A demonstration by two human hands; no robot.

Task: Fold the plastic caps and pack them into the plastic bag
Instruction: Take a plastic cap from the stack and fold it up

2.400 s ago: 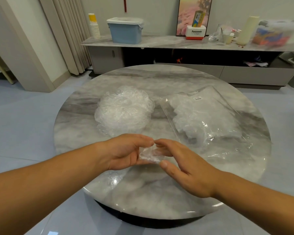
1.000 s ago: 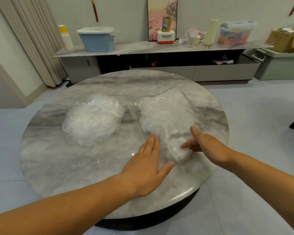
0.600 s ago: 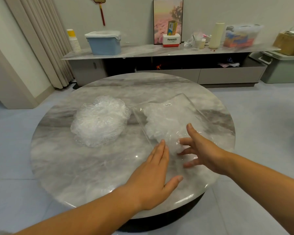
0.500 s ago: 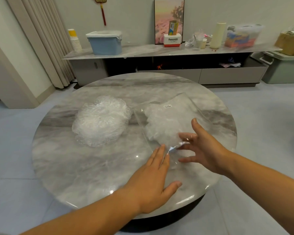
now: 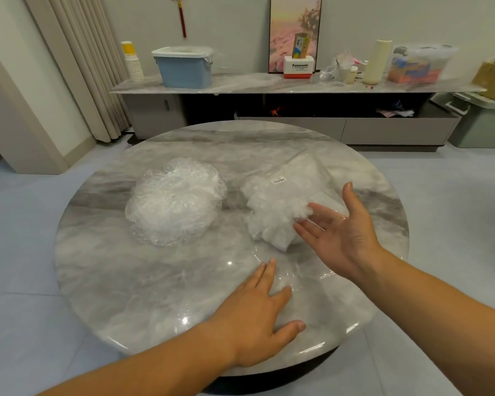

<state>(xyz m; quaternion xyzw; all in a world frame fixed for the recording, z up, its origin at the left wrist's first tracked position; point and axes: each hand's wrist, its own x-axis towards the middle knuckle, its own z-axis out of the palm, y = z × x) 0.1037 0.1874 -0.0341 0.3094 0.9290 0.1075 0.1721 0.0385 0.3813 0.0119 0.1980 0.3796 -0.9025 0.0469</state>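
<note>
A heap of loose clear plastic caps (image 5: 174,206) lies on the left half of the round marble table (image 5: 160,284). To its right lies the clear plastic bag (image 5: 280,201) with a small barcode label, stuffed with folded white caps. My right hand (image 5: 340,232) hovers at the bag's near right side, palm turned up, fingers spread and straight, fingertips at the folded caps. My left hand (image 5: 257,315) lies flat on the bag's near open end on the tabletop, fingers straight.
Behind the table runs a low marble-topped sideboard (image 5: 269,87) with a blue lidded bin (image 5: 185,67), stacked paper cups (image 5: 132,62), a Panasonic box (image 5: 299,70) and other clutter. Curtains hang at the back left. A grey storage box (image 5: 483,121) stands on the floor at right.
Both hands pinched a folded cap earlier. The right hand then pushed it into the bag and has now turned palm up, empty. The left hand stays flat on the bag's mouth.
</note>
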